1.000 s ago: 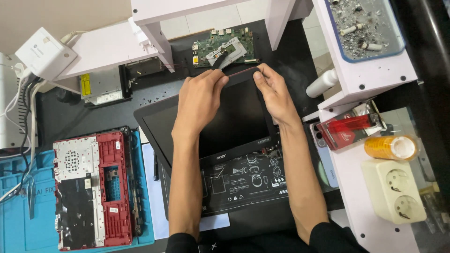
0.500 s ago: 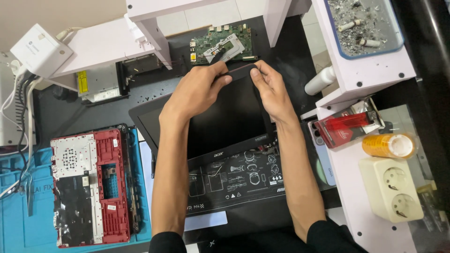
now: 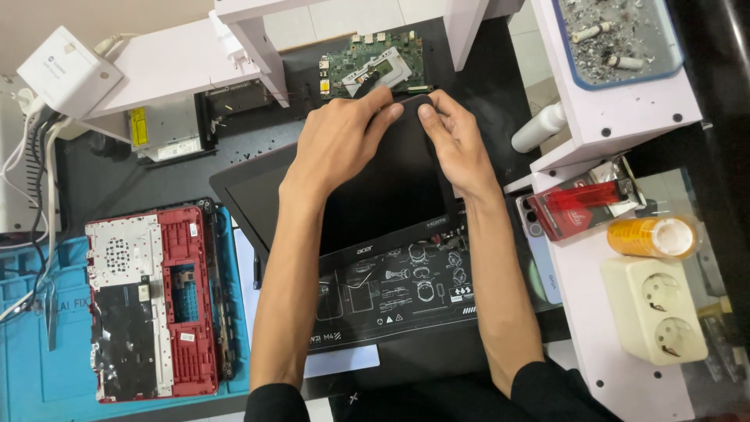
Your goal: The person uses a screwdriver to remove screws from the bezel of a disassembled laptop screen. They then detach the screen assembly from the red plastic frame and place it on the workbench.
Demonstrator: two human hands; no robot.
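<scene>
Just below the green circuit board (image 3: 373, 69), both hands, left hand (image 3: 341, 141) and right hand (image 3: 453, 141), pinch the laptop screen panel's (image 3: 375, 195) far edge; it looks thin, stiff, fragile—best held by its edges.

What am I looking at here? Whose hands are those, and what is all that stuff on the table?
A camera worn on a person's head looks down at their own two hands. The left hand and right hand both pinch the far edge of a black laptop screen panel, which lies on a dark work mat with white drawings. Behind it sits a green circuit board. To the left lies a red laptop shell on a blue mat. To the right are a white power socket, an orange tape roll and a red pack.
</scene>
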